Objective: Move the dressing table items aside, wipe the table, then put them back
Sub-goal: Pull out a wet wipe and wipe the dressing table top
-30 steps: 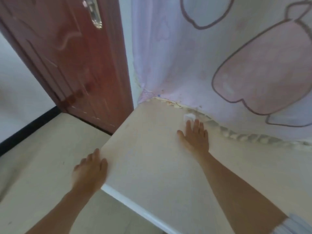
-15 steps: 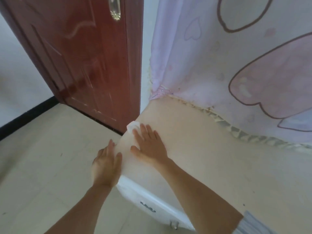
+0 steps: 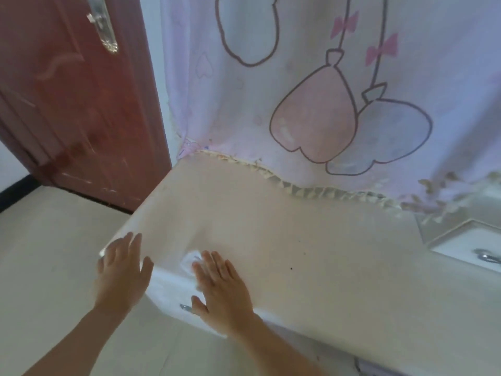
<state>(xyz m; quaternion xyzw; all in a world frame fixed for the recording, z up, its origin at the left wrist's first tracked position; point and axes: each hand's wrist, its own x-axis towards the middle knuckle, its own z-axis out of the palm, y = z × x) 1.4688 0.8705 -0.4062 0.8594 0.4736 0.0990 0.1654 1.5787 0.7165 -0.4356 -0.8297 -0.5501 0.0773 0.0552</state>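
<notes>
R hand [image 3: 219,289] flat, fingers straight, pressed small white wipe cloth [image 3: 191,260] onto cream dressing tabletop [image 3: 298,240], right by front edge. L hand [image 3: 122,270] spread, unclenched, rested at left corner, held nothing. Risk: cloth only pinned, not gripped; stroke past edge cd drop it.

I'm seeing a cream-beige table top [image 3: 298,240] with a few tiny dark specks, a white front edge [image 3: 170,287], and a small white wipe [image 3: 192,260] on it. Behind it I've got a pale lilac-white cloth [image 3: 244,118] printed with heart-shaped balloons in dark brown outline, one filled pink [image 3: 314,118], one pale grey-blue [image 3: 385,137], plus little pink bows [image 3: 382,51] and a cream ruffled trim [image 3: 311,191] along the hem. Off left, there's a glossy reddish-brown door [image 3: 81,118] with a silver handle plate [image 3: 104,31], above beige floor [image 3: 40,253] and a black skirting strip [image 3: 16,191].
</notes>
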